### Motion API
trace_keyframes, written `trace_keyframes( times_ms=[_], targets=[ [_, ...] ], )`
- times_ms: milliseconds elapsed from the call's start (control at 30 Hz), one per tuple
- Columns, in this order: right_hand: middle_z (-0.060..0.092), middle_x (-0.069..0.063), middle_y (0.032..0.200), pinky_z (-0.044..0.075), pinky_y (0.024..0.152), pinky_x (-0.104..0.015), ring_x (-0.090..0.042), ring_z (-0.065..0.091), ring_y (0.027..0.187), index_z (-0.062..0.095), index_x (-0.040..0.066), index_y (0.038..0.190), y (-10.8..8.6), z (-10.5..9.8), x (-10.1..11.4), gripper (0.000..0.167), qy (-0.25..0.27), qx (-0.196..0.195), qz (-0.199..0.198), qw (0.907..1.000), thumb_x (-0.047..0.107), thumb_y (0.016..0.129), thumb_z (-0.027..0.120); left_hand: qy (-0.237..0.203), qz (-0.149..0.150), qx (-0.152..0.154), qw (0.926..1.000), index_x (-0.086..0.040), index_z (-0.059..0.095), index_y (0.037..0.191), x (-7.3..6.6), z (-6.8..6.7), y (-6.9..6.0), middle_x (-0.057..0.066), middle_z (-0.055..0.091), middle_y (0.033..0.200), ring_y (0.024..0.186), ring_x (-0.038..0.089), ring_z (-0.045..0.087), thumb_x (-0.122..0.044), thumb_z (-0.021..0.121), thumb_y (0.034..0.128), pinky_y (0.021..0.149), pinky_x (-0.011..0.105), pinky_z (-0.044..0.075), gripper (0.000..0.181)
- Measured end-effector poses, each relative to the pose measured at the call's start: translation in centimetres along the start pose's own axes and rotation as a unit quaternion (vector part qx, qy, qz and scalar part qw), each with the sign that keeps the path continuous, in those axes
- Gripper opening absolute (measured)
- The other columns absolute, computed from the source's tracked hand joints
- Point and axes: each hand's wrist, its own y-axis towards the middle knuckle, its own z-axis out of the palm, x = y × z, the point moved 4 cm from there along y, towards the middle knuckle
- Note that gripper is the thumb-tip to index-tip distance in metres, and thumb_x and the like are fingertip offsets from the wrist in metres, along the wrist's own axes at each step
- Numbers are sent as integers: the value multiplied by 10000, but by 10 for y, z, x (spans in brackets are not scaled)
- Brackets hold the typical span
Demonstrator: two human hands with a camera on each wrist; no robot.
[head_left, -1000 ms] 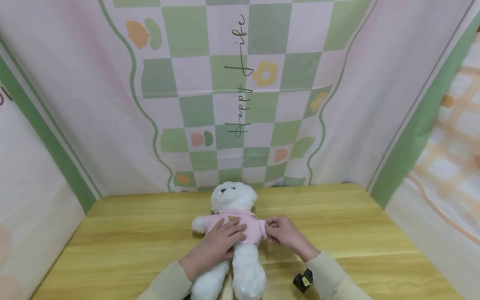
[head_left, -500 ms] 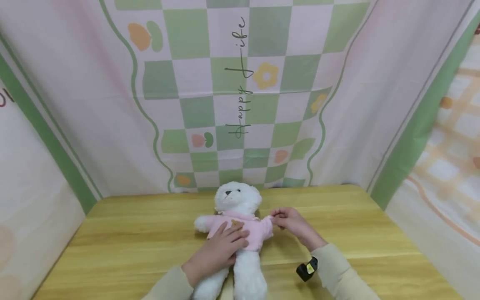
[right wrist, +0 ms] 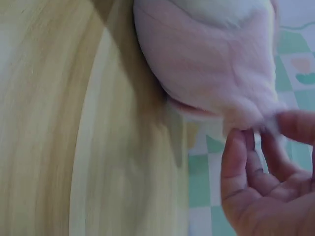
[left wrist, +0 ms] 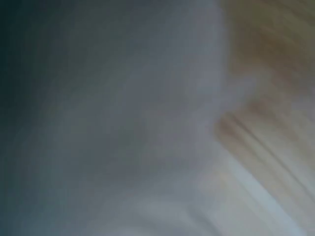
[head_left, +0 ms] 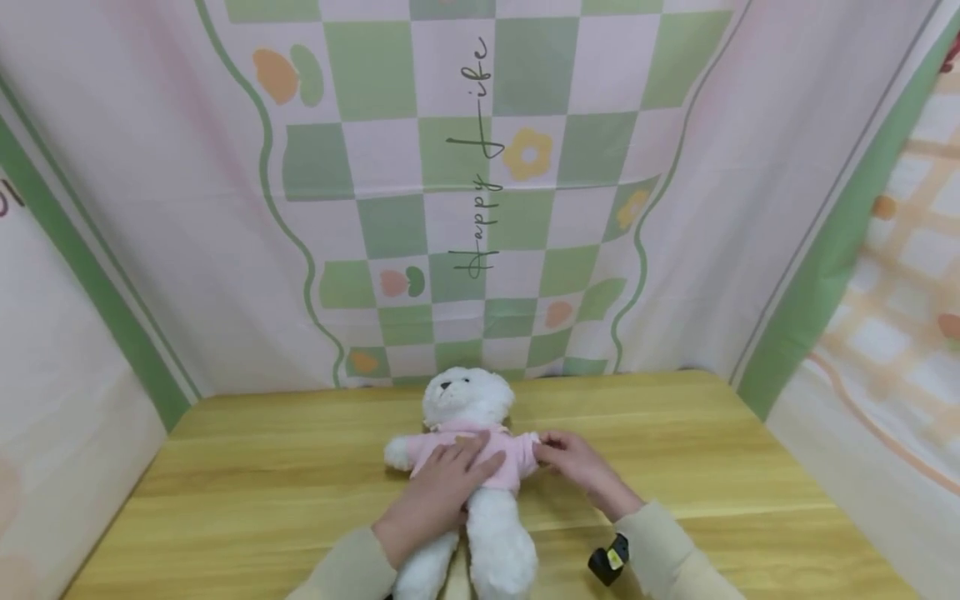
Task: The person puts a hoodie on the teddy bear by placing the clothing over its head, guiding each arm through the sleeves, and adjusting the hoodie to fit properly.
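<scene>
A white plush bear [head_left: 468, 398] in a pink shirt [head_left: 513, 457] lies on its back on the wooden table. My left hand [head_left: 442, 483] rests with extended fingers across the bear's belly and chest, mostly covering a small brown-yellow patch on the shirt. With thumb and fingertips my right hand [head_left: 581, 468] pinches the end of the pink sleeve [head_left: 528, 450] at the right side. The right wrist view shows the fingers [right wrist: 235, 157] of that hand at the cuff [right wrist: 246, 115]; the bear's paw there is hardly visible. In the left wrist view everything is too blurred and close to tell.
The wooden table [head_left: 285, 467] spreads to both sides of the bear. Behind it hangs a green-and-white checked cloth [head_left: 453, 225] that meets the table's back edge. A black wrist camera [head_left: 609, 560] sits at the right sleeve.
The right hand pulled the sleeve outward and up, then came back down and inward. The bear shifted slightly right and back again. My left hand slid a little up the chest.
</scene>
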Motion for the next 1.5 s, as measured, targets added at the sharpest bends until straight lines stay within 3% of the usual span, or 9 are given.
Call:
trace_keyframes(
  times_ms=[200,400,500,600,733,900,1100,1367,1500],
  targets=[
    [679,-115,725,525,580,-293,-120,582,617,559,-76,972,4,1,5,161,-176,-993,-93,9949,73,932,515,748,-160,-621,9951,-222,494,1361,-7,-2,4,62,530,1349,1209,223,527,-111,556,887,896,399,524,491],
    [650,-74,734,514,603,-263,-97,557,631,572,-100,995,8,-1,5,206,106,-1092,-10,9940,81,963,480,832,-7,-1329,9876,-153,559,1274,-11,-5,-1,94,596,1210,1063,241,593,-75,640,817,741,324,585,471],
    [652,-70,807,536,682,-297,-103,576,694,598,-87,991,8,1,4,284,275,-988,133,9946,173,984,484,398,-32,-1088,9933,-138,532,1331,-8,-5,-4,136,567,1313,1156,281,572,-149,695,797,858,378,567,559],
    [669,-73,853,547,714,-325,-101,586,723,616,-66,979,8,2,4,292,254,-948,189,9950,218,959,553,-672,-127,-790,9945,-115,495,1375,0,-9,-8,146,501,1408,1266,295,506,-188,686,792,1007,421,492,618],
    [632,-29,783,507,630,-272,-91,535,685,610,-58,985,7,2,5,232,213,-995,138,9947,162,913,627,-2170,-757,-1088,9671,-64,531,1330,23,-16,-14,128,550,1354,1256,291,518,-126,597,840,1050,449,449,498],
    [501,28,623,402,537,-232,-108,461,595,594,-17,905,10,2,2,175,333,-1102,259,9930,149,898,647,-2427,-2210,-1713,9289,-24,629,1157,67,-10,-20,157,655,1157,1095,321,608,-94,545,928,936,474,509,253],
    [540,39,632,473,585,-228,-80,513,606,582,27,848,14,2,-6,176,786,-913,430,9918,182,923,620,-3270,-2812,-1055,8960,-59,657,1090,92,11,-29,164,689,1105,1015,336,646,-254,595,936,896,484,520,256],
    [577,51,754,517,656,-158,-32,566,700,547,-73,1069,18,-1,-6,226,1253,-238,276,9914,132,987,497,-3441,-2921,-1066,8859,-58,661,1008,94,21,-28,150,702,1026,890,266,645,-123,674,857,766,391,541,165],
    [562,39,734,505,630,-170,-44,544,678,525,-116,1062,19,-4,-1,215,1036,-380,113,9938,78,978,491,-3234,-3041,-1197,8881,-36,639,952,93,21,-24,128,685,932,792,193,587,-70,698,770,677,318,501,194]
  ],
)
